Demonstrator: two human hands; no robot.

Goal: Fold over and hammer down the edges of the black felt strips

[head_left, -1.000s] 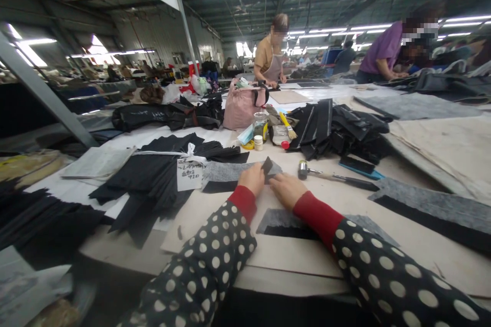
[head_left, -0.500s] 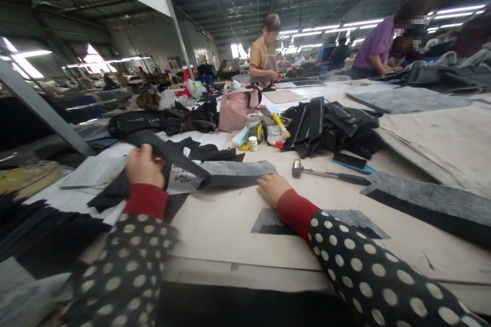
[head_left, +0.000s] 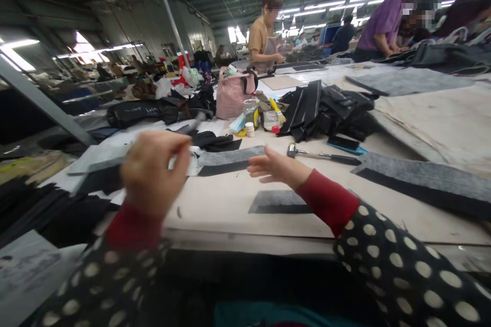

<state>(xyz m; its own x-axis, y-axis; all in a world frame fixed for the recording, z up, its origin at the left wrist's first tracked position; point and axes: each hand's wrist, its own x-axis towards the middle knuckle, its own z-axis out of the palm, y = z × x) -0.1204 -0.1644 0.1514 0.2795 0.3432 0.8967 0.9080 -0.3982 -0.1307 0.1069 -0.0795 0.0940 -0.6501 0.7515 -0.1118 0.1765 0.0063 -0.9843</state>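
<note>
My left hand [head_left: 153,173] is raised over the left part of the table, smeared by motion, its fingers curled in towards the thumb. A blurred grey shape [head_left: 198,119] shows just beyond it; what the hand grips I cannot make out. My right hand [head_left: 278,166] hovers with fingers stretched out and apart, holding nothing. It is at the right end of a grey-and-black fabric strip [head_left: 230,159] lying on the board [head_left: 215,202]. A shorter strip of the same kind [head_left: 278,202] lies nearer me, partly behind my right sleeve.
A hammer [head_left: 307,153] and a blue-edged brush [head_left: 345,145] lie to the right, near a long fabric strip [head_left: 422,184]. Behind are a dark fabric pile [head_left: 326,110], a jar [head_left: 250,111], a yellow-handled brush [head_left: 276,110] and a pink bag [head_left: 233,94]. Several people work farther off.
The black strip that my left hand held up is no longer seen in it, and that hand has come nearer the camera. My right hand has lifted off the board, fingers spread.
</note>
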